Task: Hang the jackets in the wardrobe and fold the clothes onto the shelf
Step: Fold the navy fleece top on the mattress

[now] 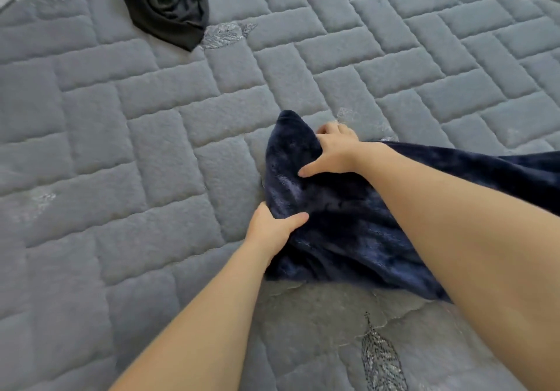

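your left hand (274,227) grips the plush navy fleece garment (348,208) | your right hand (335,151) pinches its upper edge | garment lies on grey quilted bed (151,148) | dark grey cloth (168,2) well apart

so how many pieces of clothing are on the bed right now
2. A navy plush garment near the front, gripped by the left hand and right hand; a dark grey garment at the far edge, partly cropped, so more may lie out of view.

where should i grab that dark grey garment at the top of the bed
Probably the pointed lower corner of the dark grey garment, coming from the near side: that tip lies flat and free on the quilted bed cover, while its upper part runs out of view.
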